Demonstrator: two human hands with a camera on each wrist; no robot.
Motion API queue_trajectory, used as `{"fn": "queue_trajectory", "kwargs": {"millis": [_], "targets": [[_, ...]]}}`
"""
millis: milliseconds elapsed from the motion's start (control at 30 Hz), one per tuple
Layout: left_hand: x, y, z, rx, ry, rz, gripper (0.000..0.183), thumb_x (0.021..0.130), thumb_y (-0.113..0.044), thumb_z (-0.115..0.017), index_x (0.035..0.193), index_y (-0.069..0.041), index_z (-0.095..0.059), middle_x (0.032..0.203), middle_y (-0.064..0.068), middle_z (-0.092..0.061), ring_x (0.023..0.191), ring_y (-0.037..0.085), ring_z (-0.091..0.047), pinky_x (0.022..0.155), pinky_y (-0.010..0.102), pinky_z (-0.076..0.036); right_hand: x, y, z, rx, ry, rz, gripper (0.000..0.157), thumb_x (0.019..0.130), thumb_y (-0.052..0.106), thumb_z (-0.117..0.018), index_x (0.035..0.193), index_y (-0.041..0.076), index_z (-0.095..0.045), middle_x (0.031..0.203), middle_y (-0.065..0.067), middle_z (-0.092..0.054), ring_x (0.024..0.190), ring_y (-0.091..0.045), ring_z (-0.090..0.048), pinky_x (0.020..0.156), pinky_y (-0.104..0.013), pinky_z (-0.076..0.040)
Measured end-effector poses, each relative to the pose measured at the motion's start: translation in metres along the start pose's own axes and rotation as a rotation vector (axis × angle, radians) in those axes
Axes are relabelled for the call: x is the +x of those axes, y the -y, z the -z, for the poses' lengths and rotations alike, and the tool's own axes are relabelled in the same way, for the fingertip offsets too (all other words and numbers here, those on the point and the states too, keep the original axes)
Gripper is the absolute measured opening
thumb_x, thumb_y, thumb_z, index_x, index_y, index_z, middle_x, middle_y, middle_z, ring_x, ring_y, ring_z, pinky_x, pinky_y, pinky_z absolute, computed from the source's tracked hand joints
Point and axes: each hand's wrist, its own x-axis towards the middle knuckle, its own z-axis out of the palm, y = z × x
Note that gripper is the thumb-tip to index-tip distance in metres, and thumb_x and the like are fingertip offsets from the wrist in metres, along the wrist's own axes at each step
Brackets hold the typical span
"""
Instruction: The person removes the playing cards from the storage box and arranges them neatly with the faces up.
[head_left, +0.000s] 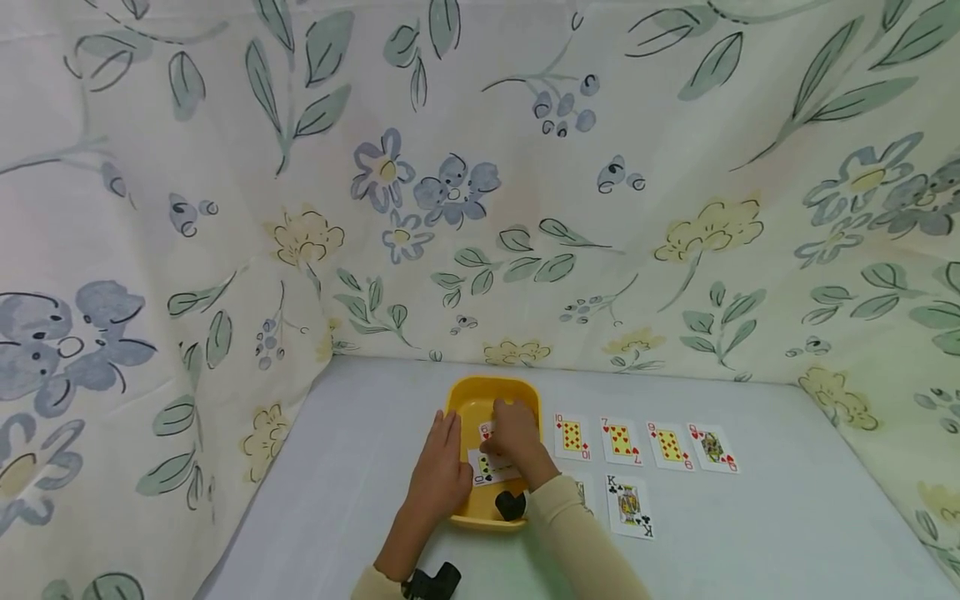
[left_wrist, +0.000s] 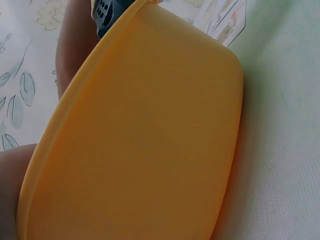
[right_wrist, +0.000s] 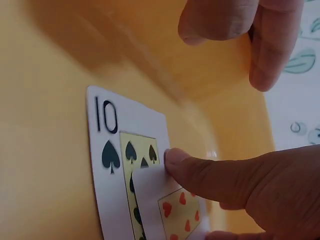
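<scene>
A yellow plastic tray (head_left: 475, 523) stands on the table, its outer wall (left_wrist: 140, 130) filling the left wrist view. My left hand (head_left: 442, 471) rests along its left rim, fingers straight. Inside lies a ten of spades (right_wrist: 109, 155), with a hearts card (right_wrist: 150, 192) partly over it. My right hand (head_left: 513, 432) reaches into the tray. Its thumb (right_wrist: 210, 175) touches the edge of these cards, while the other visible fingers (right_wrist: 220, 22) hang apart from them. Part of the hearts card is hidden.
Right of the tray lie a ten (head_left: 572, 437), a seven (head_left: 622, 441), a nine (head_left: 670, 446) and a queen (head_left: 713, 448), all red. Nearer are a king of clubs (head_left: 630, 507) and a card (head_left: 583, 493) partly behind the right sleeve. Floral cloth (head_left: 480, 292) hangs behind.
</scene>
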Motion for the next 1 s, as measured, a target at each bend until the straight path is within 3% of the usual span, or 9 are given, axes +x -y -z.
{"fn": "queue_trajectory", "kwargs": {"millis": [400,533,667,833,1000], "targets": [[0.0,0.0,-0.001,0.004,-0.007,0.011,0.072,0.093,-0.012,-0.06,0.157,0.006,-0.033,0.164,0.018,-0.031,0.155,0.034,-0.019,0.12,0.051,-0.027,0.001,0.002,-0.004,0.077,0.035,-0.061,0.075,0.064,0.021,-0.099,0.124,0.003,-0.057,0.108,-0.022,-0.052,0.094,-0.038,-0.053,0.088,-0.049,-0.054],[-0.001,0.0,-0.002,-0.006,-0.004,0.012,0.072,0.093,-0.011,-0.059,0.157,0.007,-0.032,0.164,0.019,-0.031,0.155,0.034,-0.019,0.12,0.051,-0.027,-0.001,0.0,-0.003,0.113,0.021,-0.028,0.066,0.069,0.009,-0.093,0.127,0.003,-0.06,0.105,-0.019,-0.059,0.09,-0.034,-0.055,0.081,-0.044,-0.056],[-0.002,0.001,-0.001,-0.004,-0.003,0.015,0.071,0.093,-0.011,-0.06,0.156,0.007,-0.033,0.164,0.019,-0.031,0.154,0.035,-0.02,0.12,0.052,-0.027,-0.002,0.0,0.002,0.191,-0.014,-0.016,0.054,0.081,-0.002,-0.078,0.131,0.004,-0.061,0.108,-0.016,-0.066,0.086,-0.028,-0.058,0.075,-0.039,-0.057],[0.0,0.002,-0.001,0.016,-0.009,0.006,0.071,0.093,-0.012,-0.061,0.156,0.006,-0.033,0.164,0.019,-0.031,0.155,0.034,-0.019,0.121,0.051,-0.026,-0.007,0.002,0.013,0.33,-0.009,-0.018,0.044,0.09,0.004,-0.072,0.133,0.002,-0.061,0.099,-0.013,-0.066,0.077,-0.023,-0.06,0.068,-0.036,-0.056],[-0.001,0.0,-0.002,0.003,-0.007,0.013,0.072,0.092,-0.011,-0.061,0.156,0.007,-0.033,0.164,0.019,-0.031,0.154,0.035,-0.02,0.12,0.052,-0.027,-0.015,-0.003,0.022,0.445,0.009,0.024,0.037,0.092,0.005,-0.073,0.127,0.0,-0.063,0.083,-0.007,-0.061,0.063,-0.019,-0.057,0.055,-0.03,-0.052]]}}
